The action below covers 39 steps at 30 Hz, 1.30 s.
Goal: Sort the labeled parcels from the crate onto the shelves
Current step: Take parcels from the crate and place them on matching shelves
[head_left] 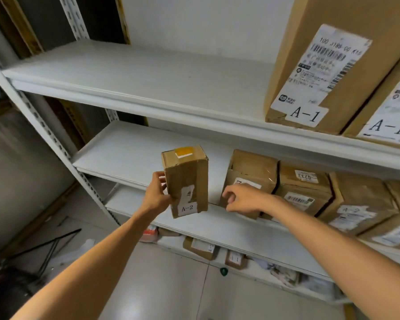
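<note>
Left hand (156, 195) grips the parcel (186, 181); right hand (240, 199) hovers, fingers (228, 195) loosely curled.

The top shelf (148, 72) lies bare across its left and middle, open room as far as a tall A-1 box (333, 65) at the right, with a second A-1 box (388, 116) just beside it. The middle shelf (125, 153) is also bare on its left, bounded there by a slotted post (49, 132). A row of boxes (305, 188) fills its right half to the picture's edge. An A-2 box (185, 181), held upright in the left hand (157, 195) at the shelf's front edge, stands near the row — only a narrow strip of bare shelf lies between them. The right hand (240, 199), fingers loosely curled, hangs in front of the row's first box.
</note>
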Motion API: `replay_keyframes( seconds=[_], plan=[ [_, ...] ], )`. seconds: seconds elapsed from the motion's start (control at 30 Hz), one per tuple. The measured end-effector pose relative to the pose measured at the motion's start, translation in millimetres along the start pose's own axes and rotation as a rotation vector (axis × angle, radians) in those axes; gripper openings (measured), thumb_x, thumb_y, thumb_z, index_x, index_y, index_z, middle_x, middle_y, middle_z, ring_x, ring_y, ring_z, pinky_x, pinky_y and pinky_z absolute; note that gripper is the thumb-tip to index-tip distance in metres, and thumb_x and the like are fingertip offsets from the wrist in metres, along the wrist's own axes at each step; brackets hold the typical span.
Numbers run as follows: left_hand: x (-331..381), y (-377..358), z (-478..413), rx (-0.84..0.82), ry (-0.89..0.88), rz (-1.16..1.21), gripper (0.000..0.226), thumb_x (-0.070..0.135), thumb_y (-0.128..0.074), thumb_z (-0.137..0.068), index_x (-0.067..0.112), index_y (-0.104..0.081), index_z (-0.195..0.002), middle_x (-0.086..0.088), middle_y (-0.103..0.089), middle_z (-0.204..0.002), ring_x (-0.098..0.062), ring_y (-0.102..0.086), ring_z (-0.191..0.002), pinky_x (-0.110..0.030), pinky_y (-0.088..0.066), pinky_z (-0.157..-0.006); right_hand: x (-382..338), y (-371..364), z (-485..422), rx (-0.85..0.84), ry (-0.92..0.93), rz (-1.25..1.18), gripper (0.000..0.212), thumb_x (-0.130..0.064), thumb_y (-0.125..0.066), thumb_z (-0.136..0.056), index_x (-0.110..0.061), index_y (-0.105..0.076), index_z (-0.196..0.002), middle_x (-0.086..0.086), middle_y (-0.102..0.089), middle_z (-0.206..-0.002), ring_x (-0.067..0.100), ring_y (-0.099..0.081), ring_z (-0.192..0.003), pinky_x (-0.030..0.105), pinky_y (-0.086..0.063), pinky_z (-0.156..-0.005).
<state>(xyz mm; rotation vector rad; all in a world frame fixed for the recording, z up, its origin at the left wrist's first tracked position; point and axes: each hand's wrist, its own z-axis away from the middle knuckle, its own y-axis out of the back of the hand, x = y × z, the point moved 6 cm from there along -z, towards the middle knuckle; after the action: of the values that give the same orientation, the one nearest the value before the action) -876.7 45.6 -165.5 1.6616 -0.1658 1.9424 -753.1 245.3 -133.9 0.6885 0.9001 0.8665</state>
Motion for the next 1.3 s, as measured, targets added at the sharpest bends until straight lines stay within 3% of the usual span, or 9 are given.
replay_keyframes(
  seconds=[0.2, 0.43, 0.7, 0.87, 0.97, 1.1, 1.2, 1.3],
  plan=[
    [3, -18, -45, -0.067, -0.054, -0.068, 0.071, -0.010, -0.070, -0.076, 0.013, -0.037, -0.134, -0.011, -0.049, -0.137, -0.032, -0.050, -0.125, -0.051, -0.049, -0.094, 2, 6, -10, -0.007, -0.065, -0.056, 0.050, -0.032, -0.067, -0.084, -0.020, -0.052, -0.131, -0.002, -0.063, -0.111, 0.013, -0.060, -0.100, 0.034, -0.051, -0.090],
    [-2, -44, -85, -0.197, -0.096, -0.053, 0.073, -0.003, -0.073, -0.077, 0.015, -0.036, -0.136, -0.011, -0.047, -0.141, -0.033, -0.049, -0.127, -0.051, -0.048, -0.097, -5, -2, -17, 0.002, -0.133, -0.098, 0.052, -0.032, -0.069, -0.083, -0.020, -0.052, -0.132, -0.001, -0.061, -0.117, 0.015, -0.058, -0.102, 0.033, -0.050, -0.088],
    [-5, -59, -103, -0.319, -0.105, -0.036, 0.071, -0.006, -0.061, -0.087, 0.018, -0.029, -0.146, -0.011, -0.039, -0.149, -0.033, -0.043, -0.133, -0.045, -0.043, -0.101, -15, -9, -20, -0.012, -0.179, -0.121, 0.058, -0.037, -0.073, -0.080, -0.021, -0.051, -0.131, -0.001, -0.060, -0.116, 0.016, -0.058, -0.103, 0.035, -0.051, -0.089],
    [-7, -50, -102, -0.333, -0.056, -0.135, 0.086, -0.002, -0.066, -0.084, 0.018, -0.017, -0.152, -0.012, -0.031, -0.154, -0.033, -0.033, -0.140, -0.052, -0.037, -0.108, -28, -6, -27, -0.011, -0.168, -0.133, 0.060, -0.037, -0.076, -0.078, -0.021, -0.051, -0.131, -0.001, -0.060, -0.115, 0.014, -0.058, -0.100, 0.028, -0.049, -0.081],
    [-7, -29, -98, -0.291, -0.079, -0.299, 0.081, 0.002, -0.073, -0.079, 0.012, -0.030, -0.147, -0.013, -0.042, -0.145, -0.031, -0.044, -0.131, -0.044, -0.044, -0.104, -47, -2, -38, -0.009, -0.123, -0.109, 0.061, -0.036, -0.075, -0.079, -0.020, -0.050, -0.133, -0.003, -0.057, -0.118, 0.014, -0.056, -0.102, 0.029, -0.048, -0.084],
    [-3, 27, -86, -0.242, -0.268, -0.693, 0.045, 0.015, -0.074, -0.081, 0.014, -0.057, -0.123, -0.007, -0.064, -0.114, -0.021, -0.063, -0.100, -0.031, -0.052, -0.084, -90, 4, -69, -0.028, -0.015, -0.041, 0.057, -0.034, -0.074, -0.080, -0.016, -0.052, -0.130, -0.002, -0.054, -0.118, 0.015, -0.056, -0.102, 0.033, -0.051, -0.087],
    [-2, 78, -71, -0.184, -0.292, -0.902, 0.037, 0.023, -0.073, -0.081, 0.018, -0.061, -0.116, -0.003, -0.066, -0.111, -0.019, -0.063, -0.096, -0.034, -0.054, -0.083, -137, 3, -97, -0.025, 0.107, 0.075, 0.059, -0.037, -0.074, -0.079, -0.018, -0.051, -0.130, 0.000, -0.054, -0.117, 0.016, -0.056, -0.097, 0.033, -0.051, -0.083],
    [-6, 129, -53, -0.137, -0.200, -1.018, 0.040, 0.026, -0.073, -0.081, 0.019, -0.059, -0.117, -0.002, -0.066, -0.112, -0.020, -0.062, -0.097, -0.035, -0.054, -0.083, -187, -4, -119, -0.032, 0.232, 0.241, 0.064, -0.038, -0.074, -0.077, -0.019, -0.049, -0.132, 0.004, -0.053, -0.122, 0.021, -0.053, -0.105, 0.033, -0.047, -0.083]
  ],
)
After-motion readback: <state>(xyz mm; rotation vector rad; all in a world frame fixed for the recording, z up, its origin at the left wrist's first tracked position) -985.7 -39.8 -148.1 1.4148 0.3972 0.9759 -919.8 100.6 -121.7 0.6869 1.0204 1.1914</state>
